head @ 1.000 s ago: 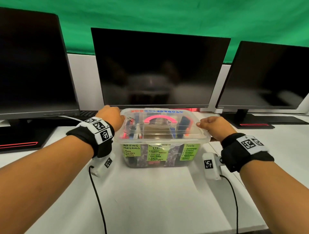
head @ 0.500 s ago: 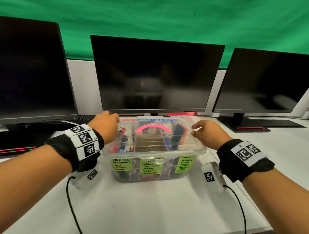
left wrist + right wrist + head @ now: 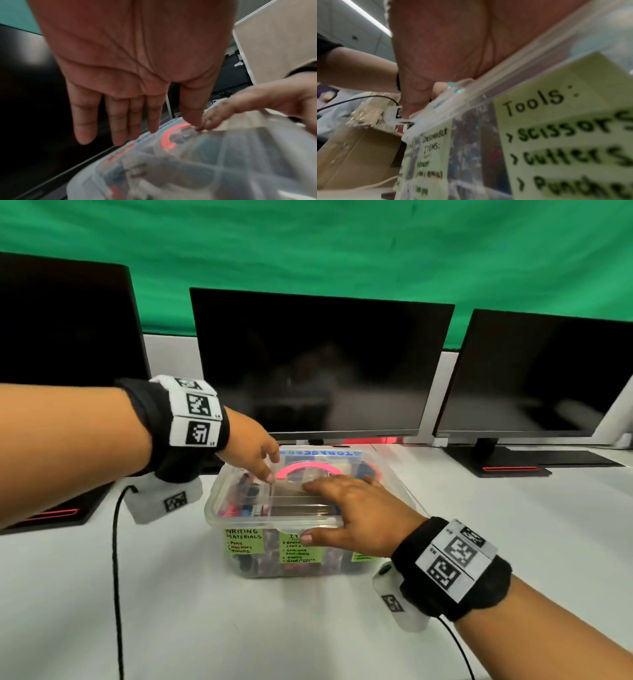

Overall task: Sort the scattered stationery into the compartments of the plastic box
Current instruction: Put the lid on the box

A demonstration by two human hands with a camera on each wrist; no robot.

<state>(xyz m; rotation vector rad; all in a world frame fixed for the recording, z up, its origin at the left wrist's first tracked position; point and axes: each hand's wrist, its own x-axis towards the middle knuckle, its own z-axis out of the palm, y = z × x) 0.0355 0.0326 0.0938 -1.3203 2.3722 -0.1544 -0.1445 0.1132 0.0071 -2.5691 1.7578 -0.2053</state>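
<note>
The clear plastic box (image 3: 219, 529) sits mid-desk with its transparent lid (image 3: 294, 501) on. Green labels on its front wall read Writing Materials (image 3: 244, 541) and Tools (image 3: 556, 121). Stationery and a pink curved item (image 3: 301, 469) show through the lid. My right hand (image 3: 346, 508) lies flat on the lid with fingers spread, and its thumb (image 3: 416, 102) is at the lid's front lip. My left hand (image 3: 263, 460) hovers over the back left of the box, fingers straight (image 3: 118, 121), with its thumb tip (image 3: 193, 120) touching the lid beside the pink item. Neither hand holds anything.
Three dark monitors stand along the back: left (image 3: 65, 326), centre (image 3: 322, 364), right (image 3: 548, 378). The right monitor's stand base (image 3: 513, 463) lies on the white desk (image 3: 239, 628). A black cable (image 3: 116, 577) hangs from my left wrist camera.
Both hands have left the box's sides. The right hand has moved onto the lid and lies flat there, and the left hand has risen and opened above the back left corner.
</note>
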